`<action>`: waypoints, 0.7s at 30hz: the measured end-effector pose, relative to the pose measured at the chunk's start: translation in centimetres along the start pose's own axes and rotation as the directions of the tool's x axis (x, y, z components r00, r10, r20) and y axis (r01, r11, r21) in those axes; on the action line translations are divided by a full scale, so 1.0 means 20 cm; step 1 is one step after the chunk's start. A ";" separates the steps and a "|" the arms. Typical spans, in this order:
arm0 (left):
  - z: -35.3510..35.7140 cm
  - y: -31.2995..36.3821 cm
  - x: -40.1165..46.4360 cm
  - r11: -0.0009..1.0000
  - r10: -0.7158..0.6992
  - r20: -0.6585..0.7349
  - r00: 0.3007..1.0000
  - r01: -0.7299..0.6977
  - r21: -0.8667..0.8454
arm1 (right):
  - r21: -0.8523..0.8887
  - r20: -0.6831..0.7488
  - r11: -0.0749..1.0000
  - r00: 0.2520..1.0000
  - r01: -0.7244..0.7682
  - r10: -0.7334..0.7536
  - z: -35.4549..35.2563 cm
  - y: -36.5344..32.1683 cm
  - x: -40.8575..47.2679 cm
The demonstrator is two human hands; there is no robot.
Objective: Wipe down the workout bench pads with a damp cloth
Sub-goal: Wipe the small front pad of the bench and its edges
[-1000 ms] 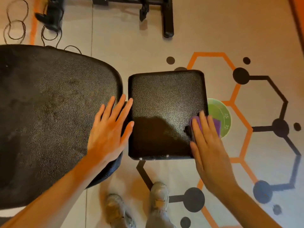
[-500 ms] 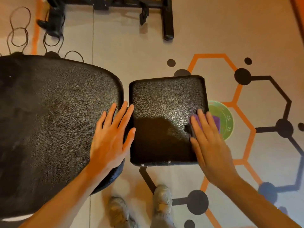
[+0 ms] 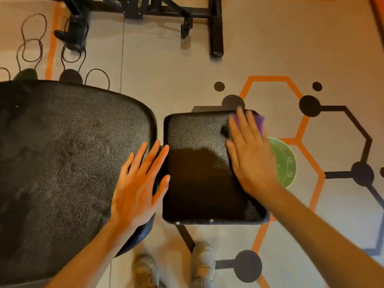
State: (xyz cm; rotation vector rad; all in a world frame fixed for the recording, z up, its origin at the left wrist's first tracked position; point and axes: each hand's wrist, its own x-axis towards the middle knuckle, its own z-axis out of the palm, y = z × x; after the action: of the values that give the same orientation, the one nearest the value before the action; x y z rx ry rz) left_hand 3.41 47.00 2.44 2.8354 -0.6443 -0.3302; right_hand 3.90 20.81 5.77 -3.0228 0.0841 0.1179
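small pad (image 3: 199, 169): black, pebbled leather-look square with rounded corners, lying flat at the centre of the frame; its upper part shines, its lower middle is dark, and pale flecks dot the lower edge.
large pad (image 3: 68, 163): black, same pebbled cover, much bigger, with a rounded right end; fills the left half of the frame, just beside the small pad with a narrow gap between them; its surface looks dull and patchy.
cloth (image 3: 258, 122): purple, flat on the upper right corner of the small pad, mostly covered by the fingers of the right hand (image 3: 250, 156); only its upper right edge shows, blurred.
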 end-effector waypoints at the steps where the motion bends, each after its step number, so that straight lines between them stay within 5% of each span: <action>1: 0.00 0.00 0.00 1.000 0.000 0.007 1.000 0.000 0.005 | -0.008 -0.020 1.000 1.000 -0.023 0.023 -0.01 0.01 0.11; 7: -0.02 0.00 0.01 1.000 -0.016 0.034 0.999 0.016 0.007 | 0.026 0.085 0.999 0.996 0.026 -0.028 -0.01 -0.06 -0.54; 10: -0.01 0.00 0.00 1.000 -0.013 0.042 0.999 0.013 0.003 | 0.046 0.060 0.995 0.994 0.086 -0.089 0.02 0.00 -0.33; 14: -0.02 0.00 0.00 1.000 -0.008 0.027 1.000 0.008 0.013 | -0.005 0.007 1.000 1.000 -0.029 0.029 0.00 -0.04 0.23; 21: -0.02 0.00 0.01 0.998 -0.021 0.068 0.997 0.024 -0.054 | 0.009 0.143 0.994 0.984 0.105 -0.105 0.02 -0.05 -0.44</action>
State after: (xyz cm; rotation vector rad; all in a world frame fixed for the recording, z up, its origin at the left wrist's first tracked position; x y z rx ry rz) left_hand 3.69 47.02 2.77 2.7917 -0.6073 -0.4428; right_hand -4.73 22.36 6.30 -2.9982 -0.0877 0.3247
